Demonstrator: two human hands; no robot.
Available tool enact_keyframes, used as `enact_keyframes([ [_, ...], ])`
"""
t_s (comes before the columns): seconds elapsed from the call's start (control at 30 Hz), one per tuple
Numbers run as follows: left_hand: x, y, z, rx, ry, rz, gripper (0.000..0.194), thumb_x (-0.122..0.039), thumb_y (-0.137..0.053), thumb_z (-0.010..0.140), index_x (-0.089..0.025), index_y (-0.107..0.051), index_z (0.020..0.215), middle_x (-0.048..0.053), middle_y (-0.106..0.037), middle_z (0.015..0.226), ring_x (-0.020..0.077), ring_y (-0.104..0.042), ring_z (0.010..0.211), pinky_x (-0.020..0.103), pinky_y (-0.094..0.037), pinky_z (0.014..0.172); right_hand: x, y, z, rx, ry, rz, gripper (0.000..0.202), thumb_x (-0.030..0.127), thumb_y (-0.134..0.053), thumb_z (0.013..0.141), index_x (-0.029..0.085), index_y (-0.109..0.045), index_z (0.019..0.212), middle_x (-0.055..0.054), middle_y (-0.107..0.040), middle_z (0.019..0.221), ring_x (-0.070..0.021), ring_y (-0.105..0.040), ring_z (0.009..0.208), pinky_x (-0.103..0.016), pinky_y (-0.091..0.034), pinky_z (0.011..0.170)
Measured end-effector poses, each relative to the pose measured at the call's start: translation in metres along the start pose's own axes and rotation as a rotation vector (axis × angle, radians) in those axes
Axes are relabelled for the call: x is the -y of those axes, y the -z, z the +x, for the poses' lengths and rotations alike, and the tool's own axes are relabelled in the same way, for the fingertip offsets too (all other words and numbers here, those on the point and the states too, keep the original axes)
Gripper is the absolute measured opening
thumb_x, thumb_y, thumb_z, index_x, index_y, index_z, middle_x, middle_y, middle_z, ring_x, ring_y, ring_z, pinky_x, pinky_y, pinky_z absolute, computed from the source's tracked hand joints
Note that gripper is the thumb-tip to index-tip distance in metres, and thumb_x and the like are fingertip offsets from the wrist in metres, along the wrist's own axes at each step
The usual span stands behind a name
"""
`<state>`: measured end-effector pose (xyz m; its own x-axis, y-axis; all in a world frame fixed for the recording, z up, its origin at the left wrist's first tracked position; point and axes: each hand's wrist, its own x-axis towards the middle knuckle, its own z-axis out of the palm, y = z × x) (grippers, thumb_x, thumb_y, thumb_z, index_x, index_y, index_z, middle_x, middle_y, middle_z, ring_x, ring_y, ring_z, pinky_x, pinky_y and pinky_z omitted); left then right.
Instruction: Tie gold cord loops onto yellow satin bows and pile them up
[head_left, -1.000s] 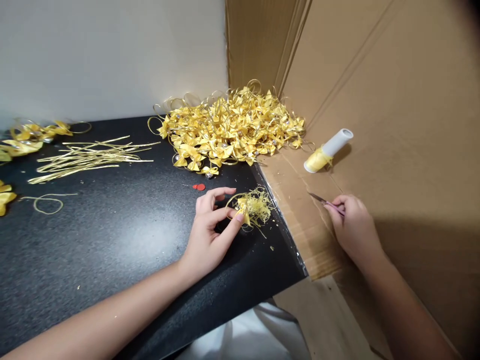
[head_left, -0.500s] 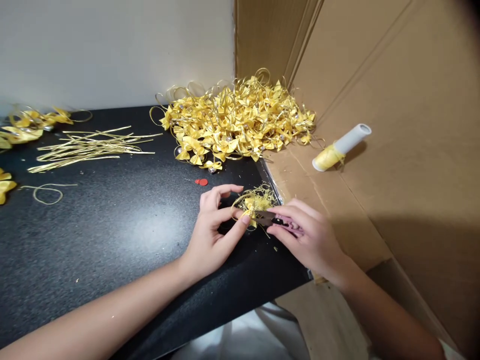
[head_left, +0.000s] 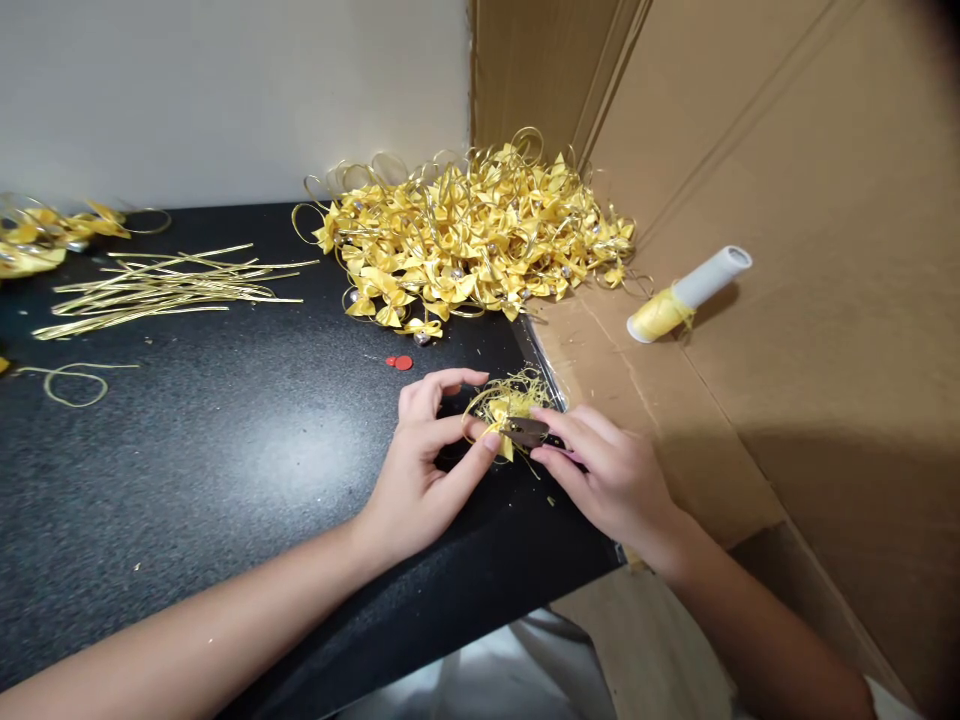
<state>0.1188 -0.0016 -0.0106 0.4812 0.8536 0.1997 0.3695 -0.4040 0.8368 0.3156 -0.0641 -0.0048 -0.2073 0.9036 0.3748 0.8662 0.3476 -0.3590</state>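
Thumb and forefinger of the left hand point(head_left: 431, 465) pinch a yellow bow point(head_left: 501, 425) above the black tabletop point(head_left: 247, 440), as the right hand point(head_left: 619, 480) grips snips point(head_left: 526, 432), blades at the bow. Yellow thread scraps point(head_left: 529, 390) lie just behind; beyond rises a pile of bows point(head_left: 457, 240).

You get a bright glare patch on the black tabletop point(head_left: 225, 450), a soft shadow beside the white tube point(head_left: 709, 280), and darkness at your upper right corner.
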Motion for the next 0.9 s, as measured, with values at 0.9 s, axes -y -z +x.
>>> enact_keyframes([
  [0.9,0.0,-0.0021,0.0012,0.054,-0.014,0.041,0.024,-0.03,-0.055,0.09,-0.022,-0.067,0.071,0.004,-0.055,0.125,0.0249,-0.042,0.117,0.047,-0.033,0.105,-0.0025,-0.0021,-0.0026,0.034,0.103,-0.183,0.028,0.032,-0.045,0.099,0.018,-0.069,0.099,-0.003,-0.072,0.076,-0.0117,-0.06,0.059,-0.027,-0.035,0.056],
])
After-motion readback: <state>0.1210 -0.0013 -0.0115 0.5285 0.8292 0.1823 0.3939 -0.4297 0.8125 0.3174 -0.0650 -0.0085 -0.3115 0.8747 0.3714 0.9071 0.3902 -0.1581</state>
